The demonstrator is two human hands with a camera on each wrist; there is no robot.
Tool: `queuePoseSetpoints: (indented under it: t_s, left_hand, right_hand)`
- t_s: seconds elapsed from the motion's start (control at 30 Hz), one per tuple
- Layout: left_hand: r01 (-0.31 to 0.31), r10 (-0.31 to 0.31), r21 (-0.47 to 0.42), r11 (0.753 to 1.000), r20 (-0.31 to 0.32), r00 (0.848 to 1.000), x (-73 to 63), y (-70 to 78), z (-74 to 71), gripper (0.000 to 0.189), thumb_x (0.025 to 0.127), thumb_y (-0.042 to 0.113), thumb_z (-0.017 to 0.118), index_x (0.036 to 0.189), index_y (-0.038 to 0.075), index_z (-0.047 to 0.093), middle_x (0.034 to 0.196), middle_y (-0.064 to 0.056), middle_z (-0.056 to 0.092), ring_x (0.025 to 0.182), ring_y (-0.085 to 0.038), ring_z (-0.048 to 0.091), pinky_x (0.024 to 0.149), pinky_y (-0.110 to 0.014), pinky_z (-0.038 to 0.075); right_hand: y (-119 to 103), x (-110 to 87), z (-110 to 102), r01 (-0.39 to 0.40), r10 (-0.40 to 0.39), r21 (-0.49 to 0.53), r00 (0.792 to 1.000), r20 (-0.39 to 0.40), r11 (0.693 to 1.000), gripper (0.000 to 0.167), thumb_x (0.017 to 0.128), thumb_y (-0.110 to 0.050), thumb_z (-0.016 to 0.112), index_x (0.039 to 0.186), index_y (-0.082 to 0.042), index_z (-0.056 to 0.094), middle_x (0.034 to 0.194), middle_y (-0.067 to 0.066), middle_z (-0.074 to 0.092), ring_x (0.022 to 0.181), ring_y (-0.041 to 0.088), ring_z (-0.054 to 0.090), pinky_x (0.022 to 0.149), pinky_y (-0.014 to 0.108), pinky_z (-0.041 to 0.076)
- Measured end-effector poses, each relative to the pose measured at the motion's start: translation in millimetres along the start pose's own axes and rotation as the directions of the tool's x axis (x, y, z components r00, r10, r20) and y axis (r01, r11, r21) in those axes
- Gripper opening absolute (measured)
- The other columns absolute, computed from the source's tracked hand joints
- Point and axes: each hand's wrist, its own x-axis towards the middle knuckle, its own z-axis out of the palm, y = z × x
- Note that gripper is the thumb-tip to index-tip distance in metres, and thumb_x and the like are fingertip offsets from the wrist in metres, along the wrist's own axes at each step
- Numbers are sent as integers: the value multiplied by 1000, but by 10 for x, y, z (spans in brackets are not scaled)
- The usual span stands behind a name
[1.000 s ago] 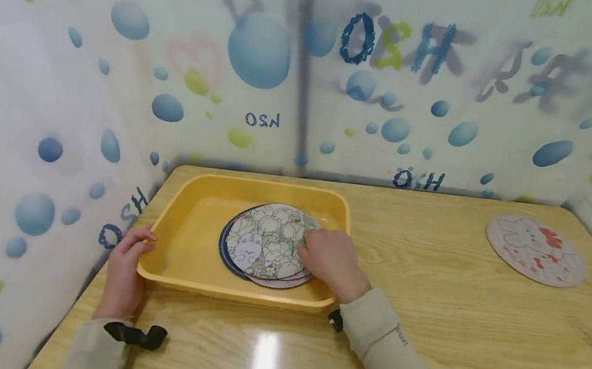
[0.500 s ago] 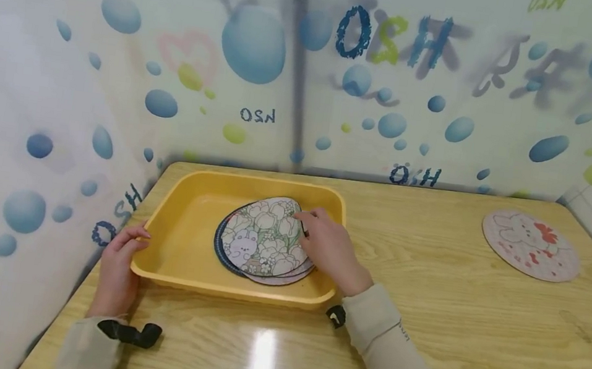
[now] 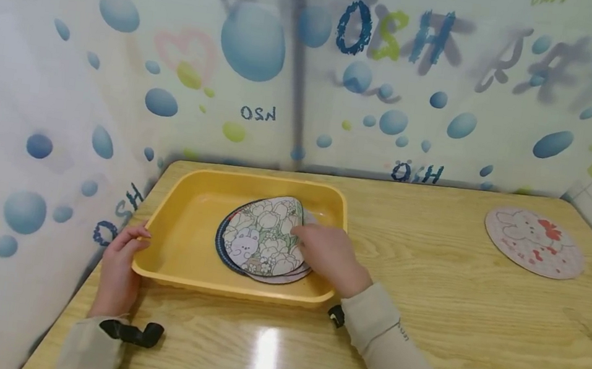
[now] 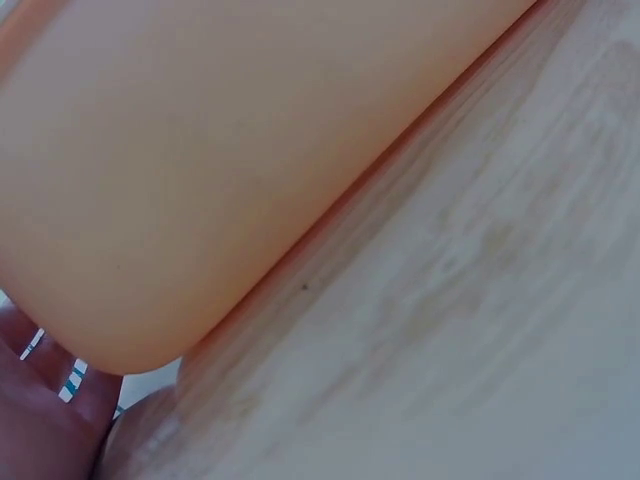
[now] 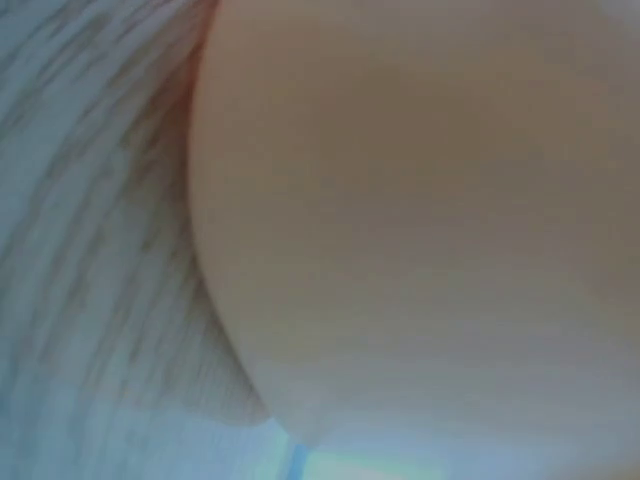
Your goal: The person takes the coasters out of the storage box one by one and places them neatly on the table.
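A yellow plastic tray stands at the left of the table. My left hand grips its left front corner, fingers over the rim; the left wrist view shows part of that hand beside the tray wall. Inside, on the right half, lies a stack of round mats. With my right hand I pinch the right edge of the top mat, printed with tulips and a white bunny; that edge looks bent up. A dark-rimmed mat and a pinkish mat show beneath. My right fingertips are mostly hidden.
Toward the back right of the wooden table lies another round mat, pink with a bunny and red bow. A patterned wall rises behind the table and along its left. In the right wrist view, the tray wall fills most of the picture.
The top mat's right edge has been pulled up and bent inward by my right hand, uncovering more of the mat beneath. My left hand keeps its hold on the tray.
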Motion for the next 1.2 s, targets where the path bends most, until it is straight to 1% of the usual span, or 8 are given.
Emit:
queuePoseSetpoints:
  t_s: [0.17,0.23,0.43,0.53,0.6,0.77,0.9,1.2]
  left_hand:
    - [-5,5,-17,1000,14,1000,13,7,6,15,90,3,40,94,1,55,131,-7,38,119,-18,35,83,-16,43]
    - [3,-3,-13,1000,11,1000,13,4,5,15,90,3,40,94,1,55,131,-7,38,119,-17,34,83,-15,43]
    - [12,-12,9,1000,-10,1000,4,-16,-2,15,90,3,41,94,1,55,132,-6,38,121,-15,33,84,-14,42]
    - [17,-17,6,1000,-14,1000,3,-26,-6,14,90,3,41,94,1,54,132,-6,38,121,-15,33,84,-15,42]
    - [23,-23,9,1000,-14,1000,2,-35,-10,14,90,4,41,95,1,54,132,-6,38,120,-15,33,84,-15,42]
    - [25,-25,14,1000,-3,1000,3,-47,-17,16,90,5,40,98,-1,53,133,-6,37,121,-16,33,85,-15,42]
    - [20,-20,20,1000,-3,1000,8,-41,-8,16,90,5,41,98,-1,53,133,-6,36,122,-15,32,85,-15,41]
    - [16,-16,16,1000,-9,1000,12,-32,-2,14,90,5,42,97,-1,53,133,-6,36,122,-15,32,86,-15,41]
  right_hand:
    - [22,20,-35,-40,55,159,994,-90,987,33,90,-14,49,121,-20,57,115,-1,59,98,14,57,77,31,48]
    - [40,23,-51,-54,86,247,989,-120,968,35,90,-12,48,124,-18,54,115,1,59,85,15,59,70,30,48]
    - [99,29,-75,-135,219,506,970,-109,852,50,88,-14,45,137,-22,36,67,4,54,45,14,41,41,27,38]
    - [115,29,-78,-173,265,579,961,-78,797,57,86,-20,49,139,-20,30,69,0,53,50,13,44,44,27,40]
    - [120,23,-78,-180,269,587,961,-66,789,55,86,-25,53,137,-17,34,77,-2,57,58,12,49,51,27,43]
    - [110,20,-65,-150,192,452,980,-47,879,40,86,-37,55,120,-16,55,82,-6,59,69,11,51,60,27,43]
    - [78,29,-36,-150,165,258,986,-37,954,43,87,-41,50,120,-15,53,84,-4,61,66,12,53,57,29,43]
    - [35,6,-12,-124,135,108,985,-102,986,38,91,-29,46,125,-12,49,98,7,64,82,23,61,67,39,49]
